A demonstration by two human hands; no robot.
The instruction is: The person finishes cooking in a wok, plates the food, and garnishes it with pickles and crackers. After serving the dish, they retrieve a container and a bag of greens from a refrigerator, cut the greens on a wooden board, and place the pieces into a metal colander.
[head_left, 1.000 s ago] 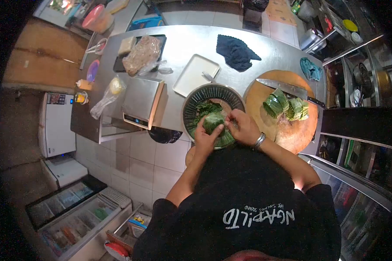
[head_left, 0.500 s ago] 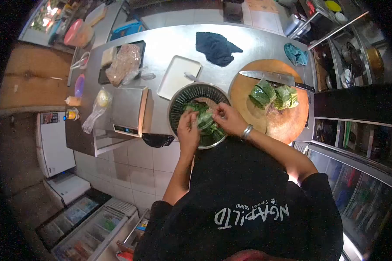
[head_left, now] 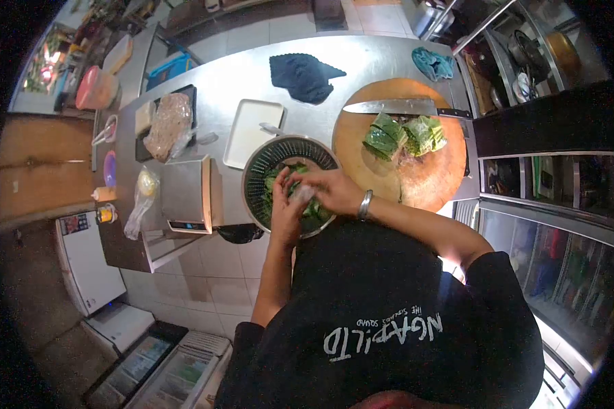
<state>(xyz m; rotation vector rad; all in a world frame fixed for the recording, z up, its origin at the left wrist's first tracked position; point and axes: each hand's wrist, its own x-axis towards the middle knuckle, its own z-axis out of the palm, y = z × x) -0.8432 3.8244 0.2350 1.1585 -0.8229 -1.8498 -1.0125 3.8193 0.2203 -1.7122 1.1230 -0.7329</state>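
Both hands are close together over a round strainer basket (head_left: 254, 201) set in a metal bowl, with leafy greens (head_left: 314, 210) inside. My left hand (head_left: 286, 208) is curled at the near left of the basket. My right hand (head_left: 334, 192), with a silver band at its wrist, reaches in from the right, its fingers bent toward the left hand. A small pale, translucent piece (head_left: 303, 196), like thin plastic, shows between the hands, partly hidden and blurred. On the round wooden board (head_left: 430, 184) lie two plastic-wrapped bundles of greens (head_left: 385, 136).
A large knife (head_left: 402, 107) lies across the board's far side. Behind the basket is a white tray (head_left: 242, 140); a dark cloth (head_left: 303, 78) lies farther back. Left are a scale (head_left: 184, 194) and a wrapped pinkish block (head_left: 167, 123). A teal cloth (head_left: 433, 63) sits far right.
The view has shifted, so the table's things appear farther left. My hands have come closer together, and the greenish see-through piece stretched between them now shows as a smaller pale bunch.
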